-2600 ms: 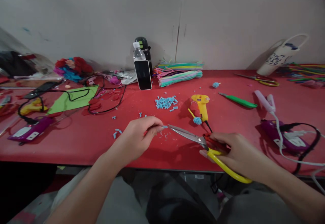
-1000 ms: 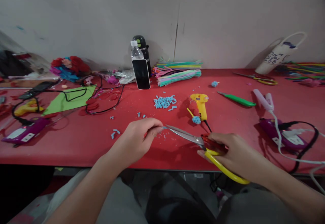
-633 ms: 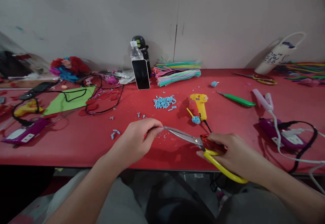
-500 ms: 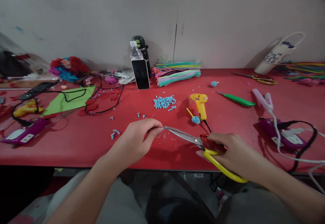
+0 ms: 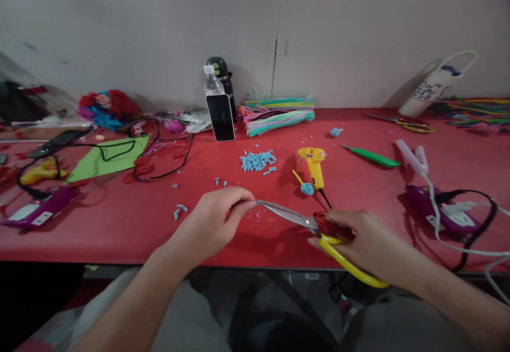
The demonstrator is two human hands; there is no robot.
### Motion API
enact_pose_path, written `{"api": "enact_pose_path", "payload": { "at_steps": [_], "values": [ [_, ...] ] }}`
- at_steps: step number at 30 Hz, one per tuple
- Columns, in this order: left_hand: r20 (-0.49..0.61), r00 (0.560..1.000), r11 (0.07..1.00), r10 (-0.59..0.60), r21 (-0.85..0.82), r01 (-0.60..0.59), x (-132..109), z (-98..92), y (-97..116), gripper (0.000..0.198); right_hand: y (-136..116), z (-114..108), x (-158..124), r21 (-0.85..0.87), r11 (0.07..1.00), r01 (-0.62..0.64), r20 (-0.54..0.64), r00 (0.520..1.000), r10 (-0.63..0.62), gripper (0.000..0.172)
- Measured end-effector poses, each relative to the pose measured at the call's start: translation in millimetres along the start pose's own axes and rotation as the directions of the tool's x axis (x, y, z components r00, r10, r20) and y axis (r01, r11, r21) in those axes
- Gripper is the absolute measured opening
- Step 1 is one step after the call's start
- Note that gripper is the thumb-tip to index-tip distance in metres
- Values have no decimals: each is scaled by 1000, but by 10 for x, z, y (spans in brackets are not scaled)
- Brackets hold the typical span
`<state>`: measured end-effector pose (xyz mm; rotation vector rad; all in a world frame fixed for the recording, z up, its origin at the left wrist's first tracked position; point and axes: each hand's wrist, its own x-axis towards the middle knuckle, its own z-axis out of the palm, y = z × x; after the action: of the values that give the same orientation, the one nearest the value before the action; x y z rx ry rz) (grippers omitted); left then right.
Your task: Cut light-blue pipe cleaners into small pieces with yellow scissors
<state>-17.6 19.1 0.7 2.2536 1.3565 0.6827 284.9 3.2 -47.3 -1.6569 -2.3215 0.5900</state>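
My right hand (image 5: 358, 240) is wrapped round the red and yellow handles of a pair of scissors (image 5: 290, 215), whose blades point left. The blade tips meet the fingertips of my left hand (image 5: 223, 211), which is closed in a pinch; whatever lies between its thumb and finger is too small to make out. Tiny pale scraps lie on the red table just beneath the tips. Beyond my hands sits a pile of short blue pieces (image 5: 257, 161). A few more blue pieces (image 5: 180, 211) lie to the left of my left hand.
A yellow glue gun (image 5: 314, 167) stands beside a blue fuzzy ball (image 5: 307, 189). Behind are a phone (image 5: 221, 118) propped on bottles and a bundle of pipe cleaners (image 5: 279, 120). A green-handled knife (image 5: 374, 157) and a purple power strip (image 5: 442, 216) are at the right.
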Motion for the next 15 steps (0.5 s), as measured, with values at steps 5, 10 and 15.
{"api": "enact_pose_path", "payload": {
  "at_steps": [5, 10, 15],
  "values": [
    [-4, 1000, 1000, -8, -2, 8, 2, 3, 3, 16, 11, 6, 8, 9, 1000, -1, 15, 1000, 1, 30],
    [-17, 1000, 1000, -5, 0, 5, -8, -2, 6, 16, -24, -26, 9, 52, 999, 6, 2, 1000, -6, 35],
    [-26, 1000, 1000, -7, -5, 6, -12, -6, 0, 18, -38, -55, 1, 75, 997, -14, 32, 999, 12, 36]
  ]
}}
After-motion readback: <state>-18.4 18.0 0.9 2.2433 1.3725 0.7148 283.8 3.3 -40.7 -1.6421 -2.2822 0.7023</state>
